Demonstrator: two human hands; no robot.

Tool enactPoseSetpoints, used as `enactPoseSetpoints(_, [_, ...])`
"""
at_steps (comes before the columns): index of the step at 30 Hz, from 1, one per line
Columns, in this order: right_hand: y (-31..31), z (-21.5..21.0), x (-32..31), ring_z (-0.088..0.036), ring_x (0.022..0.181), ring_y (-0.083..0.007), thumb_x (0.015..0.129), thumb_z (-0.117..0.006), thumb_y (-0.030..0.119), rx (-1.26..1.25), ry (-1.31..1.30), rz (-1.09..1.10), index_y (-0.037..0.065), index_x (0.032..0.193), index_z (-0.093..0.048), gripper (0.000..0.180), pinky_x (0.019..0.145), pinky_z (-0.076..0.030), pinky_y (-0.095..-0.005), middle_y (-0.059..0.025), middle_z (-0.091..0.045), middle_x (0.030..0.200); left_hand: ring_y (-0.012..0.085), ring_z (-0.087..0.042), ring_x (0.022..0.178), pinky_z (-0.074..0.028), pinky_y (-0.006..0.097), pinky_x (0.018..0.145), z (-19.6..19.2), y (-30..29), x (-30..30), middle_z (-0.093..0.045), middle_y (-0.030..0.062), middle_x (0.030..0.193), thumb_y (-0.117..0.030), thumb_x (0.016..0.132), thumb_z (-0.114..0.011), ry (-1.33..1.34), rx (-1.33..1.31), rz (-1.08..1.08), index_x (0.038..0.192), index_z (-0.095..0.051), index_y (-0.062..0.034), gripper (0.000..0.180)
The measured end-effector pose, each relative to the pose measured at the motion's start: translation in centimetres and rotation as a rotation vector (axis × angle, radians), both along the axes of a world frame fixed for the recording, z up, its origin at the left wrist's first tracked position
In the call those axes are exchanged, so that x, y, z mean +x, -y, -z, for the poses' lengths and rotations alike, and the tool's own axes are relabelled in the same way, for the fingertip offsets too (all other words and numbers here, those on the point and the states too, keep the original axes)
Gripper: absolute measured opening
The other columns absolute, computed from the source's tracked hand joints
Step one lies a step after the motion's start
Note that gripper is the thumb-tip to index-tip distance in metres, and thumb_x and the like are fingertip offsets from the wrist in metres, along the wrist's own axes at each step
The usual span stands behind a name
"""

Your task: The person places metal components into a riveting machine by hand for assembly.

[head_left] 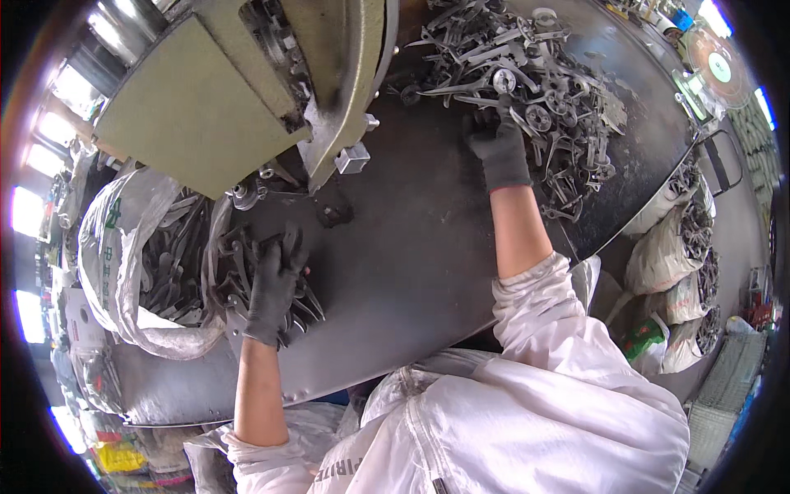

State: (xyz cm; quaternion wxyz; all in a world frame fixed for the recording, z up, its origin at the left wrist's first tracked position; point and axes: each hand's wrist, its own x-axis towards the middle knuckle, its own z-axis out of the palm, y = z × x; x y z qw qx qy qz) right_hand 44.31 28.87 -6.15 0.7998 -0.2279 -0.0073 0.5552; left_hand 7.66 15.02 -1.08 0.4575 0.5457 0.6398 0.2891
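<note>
Green lettering [113,214] on white sack [97,284] near left hand [276,284]

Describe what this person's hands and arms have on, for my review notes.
The left hand and right hand wear dark grey gloves; the right one has a thin red cuff edge. The forearms are bare up to loose, wrinkled white sleeves. No cables show on either arm.

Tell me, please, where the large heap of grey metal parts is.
In the head view, the grey metal heap lies at upper right on the dark metal table, beside the grey-gloved right hand.
</note>
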Motion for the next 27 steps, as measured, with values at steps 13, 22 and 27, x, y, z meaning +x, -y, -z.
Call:
enactPoseSetpoints(13, [7.9, -0.2, -10.2, -0.053, 0.075, -0.0099, 0.082, -0.06, 0.009, -0.096, 0.935, -0.357, 0.002, 0.108, -0.054, 0.027, 0.059, -0.047, -0.0271, -0.0012, -0.055, 0.08, 0.0097, -0.056, 0.07, -0.046, 0.022, 0.057, 0.0, 1.4, 0.2, -0.057, 0.0081, 0.094, -0.026, 0.091, -0.049, 0.072, 0.146, 0.007, 0.124, -0.046, -0.0022, 0.041])
enactPoseSetpoints(22, [10.1, -6.8, -14.4, -0.055, 0.068, -0.0076, 0.085, -0.054, 0.009, -0.019, 0.726, -0.817, -0.004, 0.115, -0.05, 0.033, 0.055, -0.045, -0.0205, -0.0068, -0.06, 0.089, 0.0135, -0.059, 0.072, -0.046, 0.024, 0.062, -1.5, -1.9, 2.1, -0.059, 0.0075, 0.08, -0.024, 0.091, -0.049, 0.177, 0.201, 0.059, 0.11, -0.053, 0.0022, 0.033])
enactPoseSetpoints(27, [10.3, -6.7, -15.9, -0.053, 0.062, -0.0067, 0.081, -0.055, 0.007, -0.003, 0.927, -0.833, -0.006, 0.11, -0.052, 0.032, 0.051, -0.04, -0.0193, -0.0052, -0.06, 0.079, 0.016, -0.058, 0.079, -0.047, 0.029, 0.071, -2.8, -2.4, 2.5, -0.062, 0.0109, 0.089, -0.018, 0.089, -0.05, 0.224, 0.055, 0.171, 0.11, -0.055, 0.0001, 0.028])
